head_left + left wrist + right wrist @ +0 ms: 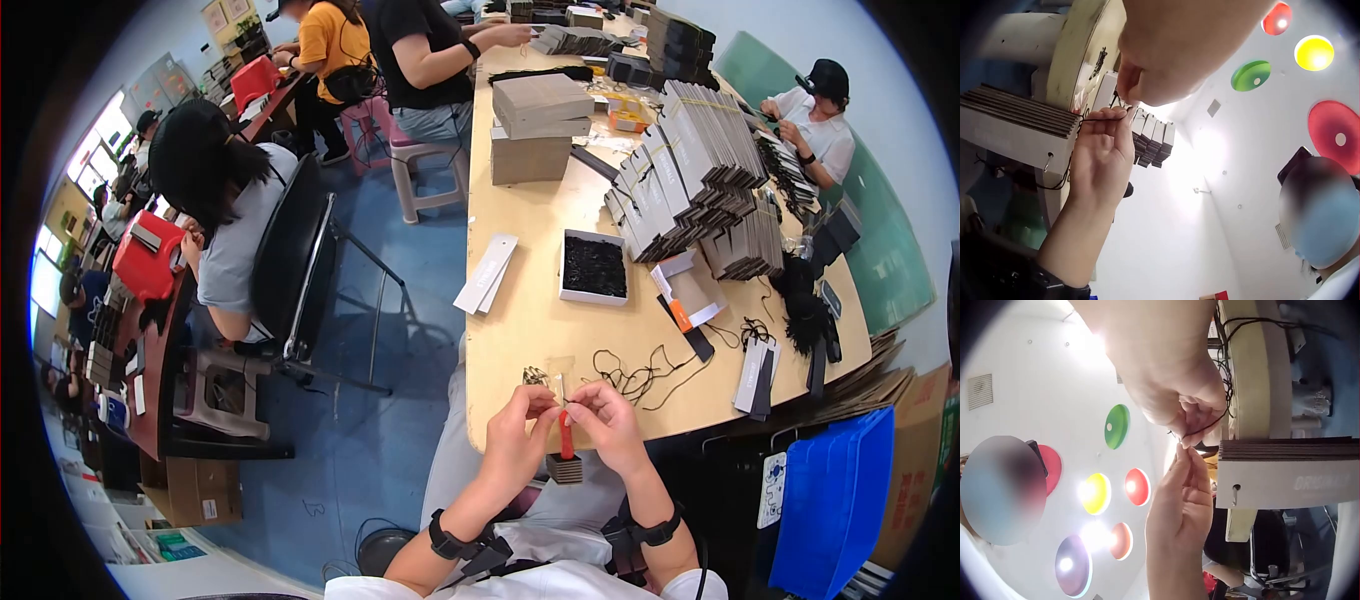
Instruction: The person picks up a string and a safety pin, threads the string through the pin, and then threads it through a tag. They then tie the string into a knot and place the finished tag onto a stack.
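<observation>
In the head view my left hand (pixel 517 432) and right hand (pixel 608 424) meet at the table's front edge, fingertips almost touching. Between them runs a thin black cord (pixel 1205 428); each hand pinches it between thumb and fingers. Just below the hands, a stack of grey cardboard tags (pixel 564 471) sticks out, with a red strip-like piece (pixel 567 436) above it. Seen from the right wrist, the front tag (pixel 1285 482) has pale lettering and a hole with a small metal piece through it. The left wrist view shows the cord (pixel 1099 119) crossing the right hand's fingertips.
Loose black cords (pixel 640 378) lie by my right hand. Farther back stand a white box of black cords (pixel 594 268), bundled grey tags (pixel 680 170) and stacked grey blocks (pixel 540 105). A blue bin (pixel 835 500) is at the right. Other people sit around.
</observation>
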Available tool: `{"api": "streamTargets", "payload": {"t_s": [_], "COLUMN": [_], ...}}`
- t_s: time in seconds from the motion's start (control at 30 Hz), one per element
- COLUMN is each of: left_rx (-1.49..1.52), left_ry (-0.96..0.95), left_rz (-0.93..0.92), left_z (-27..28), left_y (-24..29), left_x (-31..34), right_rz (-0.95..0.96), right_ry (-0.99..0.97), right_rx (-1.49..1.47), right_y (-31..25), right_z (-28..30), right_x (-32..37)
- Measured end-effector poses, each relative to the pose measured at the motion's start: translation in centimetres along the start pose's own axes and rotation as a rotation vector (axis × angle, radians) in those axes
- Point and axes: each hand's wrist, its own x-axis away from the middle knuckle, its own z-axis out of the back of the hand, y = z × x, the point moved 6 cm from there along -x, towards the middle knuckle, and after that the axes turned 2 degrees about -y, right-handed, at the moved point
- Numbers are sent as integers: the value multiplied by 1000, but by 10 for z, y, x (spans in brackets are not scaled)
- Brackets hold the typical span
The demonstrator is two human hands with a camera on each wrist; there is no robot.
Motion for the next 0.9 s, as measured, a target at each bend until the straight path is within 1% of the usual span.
{"api": "streamTargets", "payload": {"t_s": [0.03,0.1,0.13,0.2,0.23,0.33,0.37,0.4,0.5,0.63,0.7,0.73,0.8,0.83,0.9], "left_rx": [0,130,129,275,275,243,150,57,-2,-47,77,76,380,380,489], "left_ry": [2,9,10,-34,-33,-53,-54,-55,-53,-61,-45,-45,3,2,50], "left_rz": [0,37,37,28,28,15,-13,-40,-87,-90,-6,-6,124,124,103], "left_z": [-1,-2,-2,-6,-6,-4,-2,0,0,-1,-2,-2,-3,-5,-6], "left_y": [0,-5,-8,-13,-13,-7,-2,1,5,6,-1,-2,-11,-11,-12], "left_x": [1,2,2,3,3,2,2,2,0,1,2,3,6,7,10], "right_rz": [0,1,8,16,10,-7,-18,-18,-27,12,27,17,8,15,25], "right_ry": [-14,-31,-45,-60,-75,-116,-141,-140,-142,-106,-93,-97,-100,-83,-64], "right_rx": [-24,-49,-71,-93,-108,-115,-106,-107,-75,-60,-61,-84,-106,-121,-136], "right_y": [-1,-2,-2,-3,-1,-3,-5,-6,-6,-6,-7,-6,-6,-7,-8], "right_z": [0,0,0,1,1,1,1,1,2,3,3,1,-1,-2,-2], "right_x": [0,-1,-1,-2,-2,-2,-1,-1,0,0,0,0,0,0,-1]}}
